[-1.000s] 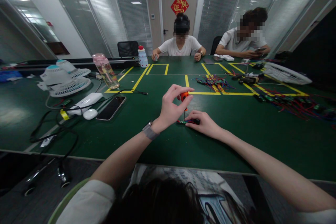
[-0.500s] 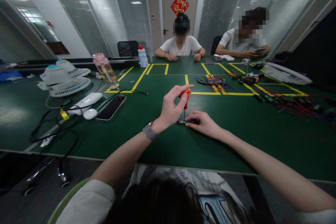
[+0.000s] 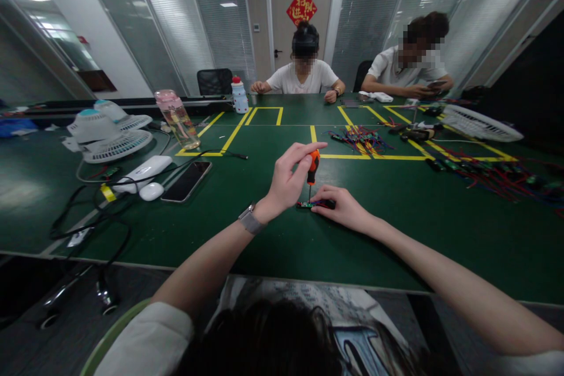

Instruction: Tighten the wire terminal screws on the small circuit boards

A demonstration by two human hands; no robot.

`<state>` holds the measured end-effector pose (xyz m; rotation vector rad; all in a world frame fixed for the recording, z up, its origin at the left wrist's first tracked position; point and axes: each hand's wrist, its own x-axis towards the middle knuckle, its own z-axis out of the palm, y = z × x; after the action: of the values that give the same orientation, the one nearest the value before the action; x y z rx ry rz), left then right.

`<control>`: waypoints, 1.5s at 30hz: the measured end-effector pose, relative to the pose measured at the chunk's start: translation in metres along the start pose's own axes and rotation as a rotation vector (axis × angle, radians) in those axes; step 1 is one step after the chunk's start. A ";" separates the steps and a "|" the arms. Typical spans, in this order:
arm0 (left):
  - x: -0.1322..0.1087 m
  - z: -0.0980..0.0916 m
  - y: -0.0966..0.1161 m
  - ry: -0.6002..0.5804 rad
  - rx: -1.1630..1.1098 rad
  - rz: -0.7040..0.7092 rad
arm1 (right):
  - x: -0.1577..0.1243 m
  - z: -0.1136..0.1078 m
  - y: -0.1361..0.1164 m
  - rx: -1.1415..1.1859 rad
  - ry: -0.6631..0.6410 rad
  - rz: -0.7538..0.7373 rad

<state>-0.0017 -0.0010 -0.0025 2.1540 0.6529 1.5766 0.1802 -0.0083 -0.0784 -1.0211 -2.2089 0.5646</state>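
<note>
Baring more of the screwdriver (image 3: 313,168) than half a second ago; pinching it upright in left hand (image 3: 291,173), probably for twisting. Gripping the circuit board (image 3: 304,205) steady with right hand (image 3: 341,205), toward the table's (image 3: 264,258) near edge. Farther back, likely for room, tangled wires (image 3: 359,140).
</note>
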 end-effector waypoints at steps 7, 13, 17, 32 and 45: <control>0.000 0.002 -0.001 0.053 0.014 0.006 | 0.000 0.000 0.000 0.001 -0.014 0.007; 0.000 0.002 0.000 0.068 0.058 0.007 | 0.000 0.000 -0.001 -0.002 -0.017 0.006; 0.000 0.003 -0.001 0.083 0.060 0.003 | 0.000 0.000 0.000 0.000 -0.016 0.013; 0.001 0.001 0.000 0.061 0.040 0.000 | 0.000 0.000 0.000 0.001 -0.003 0.010; 0.000 0.001 -0.002 0.045 -0.010 -0.037 | 0.000 0.000 0.000 0.014 -0.002 0.006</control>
<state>-0.0007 0.0006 -0.0043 2.0927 0.6934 1.6100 0.1798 -0.0083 -0.0784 -1.0203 -2.2018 0.5827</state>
